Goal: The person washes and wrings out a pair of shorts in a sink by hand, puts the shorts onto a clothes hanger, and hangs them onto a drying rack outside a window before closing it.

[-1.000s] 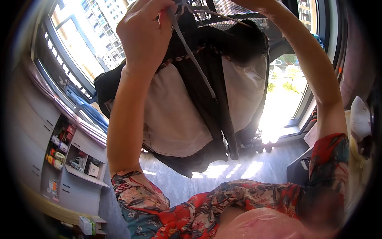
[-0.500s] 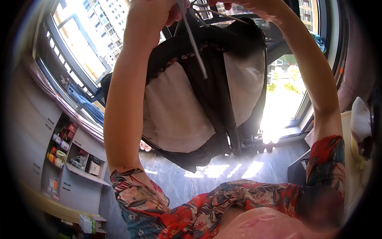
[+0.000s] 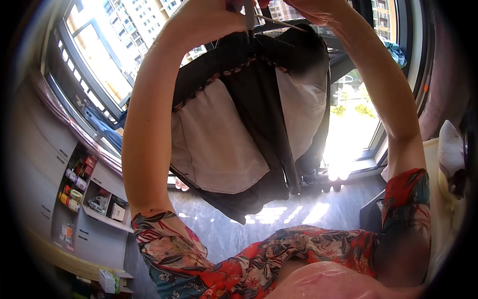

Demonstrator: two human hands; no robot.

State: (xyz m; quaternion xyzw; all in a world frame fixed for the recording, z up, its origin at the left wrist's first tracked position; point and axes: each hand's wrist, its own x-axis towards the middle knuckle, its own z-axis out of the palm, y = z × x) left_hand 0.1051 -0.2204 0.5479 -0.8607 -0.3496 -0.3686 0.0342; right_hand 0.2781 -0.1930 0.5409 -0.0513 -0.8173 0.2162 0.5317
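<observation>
A black garment with pale pocket linings (image 3: pixel 219 144), seemingly trousers turned inside out, hangs in front of me with its waistband at the top. My left hand (image 3: pixel 216 22) is closed at the upper edge of the view, beside a grey strip (image 3: pixel 249 17) that reaches down to the waistband. My right hand (image 3: pixel 311 9) curls over the garment's right side, most of its fingers cut off by the frame. Between the hands a thin rod (image 3: pixel 279 21), like a hanger's arm, slants into the waistband. What the fingertips grip is mostly hidden.
Beyond the garment are window frames (image 3: pixel 406 30) and a bright opening. Grey cabinets (image 3: pixel 99 239) with open shelves of bottles line the left. Blue clothing (image 3: pixel 102 124) hangs at the left window. A pale counter (image 3: pixel 433 154) stands at the right.
The grey strip, which dangled over the front of the garment, now shows only above the waistband. My left forearm and the garment's left side have shifted slightly left.
</observation>
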